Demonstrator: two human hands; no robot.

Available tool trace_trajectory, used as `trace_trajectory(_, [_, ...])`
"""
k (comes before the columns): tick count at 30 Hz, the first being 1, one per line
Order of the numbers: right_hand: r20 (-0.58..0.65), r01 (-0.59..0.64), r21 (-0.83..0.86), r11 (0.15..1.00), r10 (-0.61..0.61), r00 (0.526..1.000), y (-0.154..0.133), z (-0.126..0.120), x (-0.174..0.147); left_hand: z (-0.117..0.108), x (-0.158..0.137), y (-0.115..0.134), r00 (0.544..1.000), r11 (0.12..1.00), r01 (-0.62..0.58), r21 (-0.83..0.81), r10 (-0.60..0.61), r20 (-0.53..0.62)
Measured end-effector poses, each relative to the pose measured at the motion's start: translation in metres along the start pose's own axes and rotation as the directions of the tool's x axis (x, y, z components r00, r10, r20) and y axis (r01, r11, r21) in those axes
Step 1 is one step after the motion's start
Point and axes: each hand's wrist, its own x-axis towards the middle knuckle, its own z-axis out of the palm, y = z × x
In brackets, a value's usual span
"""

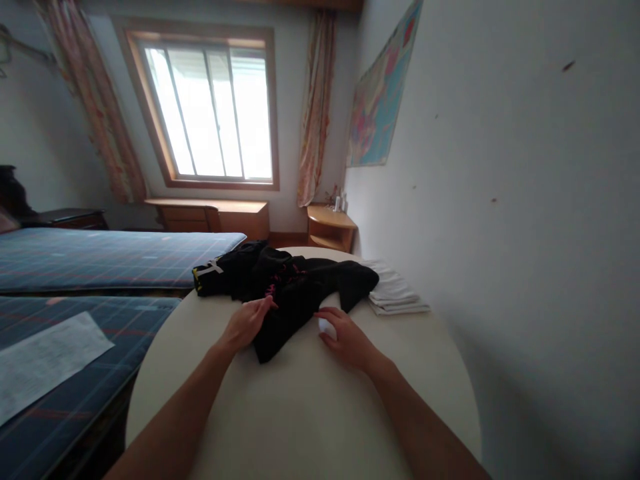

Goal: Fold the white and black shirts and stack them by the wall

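Observation:
A crumpled black garment (300, 280) with pink lettering lies across the round table. At its left end are a white strip and yellow marks. My left hand (247, 323) pinches the near side of the garment, fingertips pressed together on the cloth. Just right of the garment's near corner, my right hand (347, 340) curls around a small, smooth white object (328, 328); the fingers hide much of it, so its kind cannot be made out. Beyond that hand, a folded white cloth (397, 293) rests near the table's right edge, partly under the black garment.
The cream table (300, 413) stands close to the white wall (525, 267) on the right. Two blue plaid mattresses (115, 260) are at the left, a paper sheet (50, 360) on the nearer one. A desk (240, 217) and a corner shelf (333, 220) stand at the back.

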Motion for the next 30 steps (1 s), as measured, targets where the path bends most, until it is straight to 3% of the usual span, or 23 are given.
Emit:
trace_trajectory(3, [-0.007,-0.018,-0.017,1.000,0.018,1.000,0.005,0.002,-0.001,0.015,-0.009,0.018,0.996,0.956,-0.070,0.283,0.084,-0.034])
trace_trajectory(5, [-0.019,-0.007,-0.014,1.000,0.007,1.000,0.005,0.003,-0.001,0.029,-0.015,0.031,0.978,0.915,-0.145,0.377,0.191,-0.086])
trace_trajectory(8, [-0.043,0.003,-0.008,1.000,-0.003,0.999,0.001,0.002,0.000,0.048,-0.021,0.042,0.955,0.866,-0.236,0.441,0.292,-0.061])
trace_trajectory(14, [-0.076,-0.012,-0.028,1.000,0.009,0.997,-0.001,-0.004,0.001,0.060,-0.017,0.035,0.982,0.832,-0.182,0.523,0.176,0.062])
trace_trajectory(19, [-0.167,0.004,-0.052,0.999,-0.012,0.986,0.006,-0.004,0.001,0.041,-0.014,0.035,0.974,0.871,-0.167,0.462,0.219,-0.060])
trace_trajectory(22, [-0.220,0.043,-0.043,0.998,-0.051,0.974,0.006,-0.005,0.001,0.028,-0.014,0.036,0.934,0.908,-0.261,0.327,0.323,-0.151])
trace_trajectory(26, [-0.221,0.095,-0.022,0.995,-0.097,0.970,-0.002,-0.008,0.001,0.021,-0.016,0.036,0.903,0.906,-0.386,0.177,0.409,-0.127])
trace_trajectory(30, [-0.222,-0.005,-0.011,1.000,0.002,0.975,-0.008,-0.007,0.001,0.022,-0.019,0.034,0.912,0.918,-0.392,0.057,0.396,-0.109])
